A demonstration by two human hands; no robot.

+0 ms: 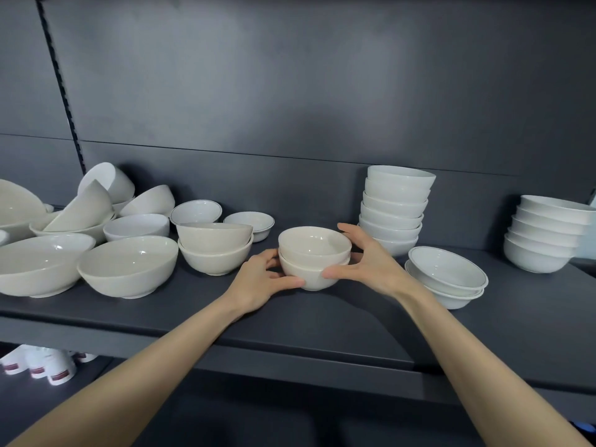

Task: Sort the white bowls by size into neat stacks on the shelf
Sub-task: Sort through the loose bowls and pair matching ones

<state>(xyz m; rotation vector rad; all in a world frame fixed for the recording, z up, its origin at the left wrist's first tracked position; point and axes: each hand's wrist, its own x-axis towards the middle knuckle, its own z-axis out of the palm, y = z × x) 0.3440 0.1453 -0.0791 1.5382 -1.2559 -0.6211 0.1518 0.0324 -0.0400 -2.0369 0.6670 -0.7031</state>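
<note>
two hands [258,279] [367,262] grip two nested cream bowls [314,256] on shelf [322,321].

You've got 2 hands [258,279] on a 2-bowl stack [314,258]. Tall stack [395,208]: 6 bowls. Far-right stack [545,233]: 5. Rimmed pair [448,275]: 2. Left 2-bowl stack [214,248]. Loose pile count unclear.

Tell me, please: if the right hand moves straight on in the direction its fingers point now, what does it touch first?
The right hand points up-left, its fingers spread around the two nested bowls, so it would press into those at once. Beyond them is likely the small blue-rimmed bowl, though depth is unclear.
</note>
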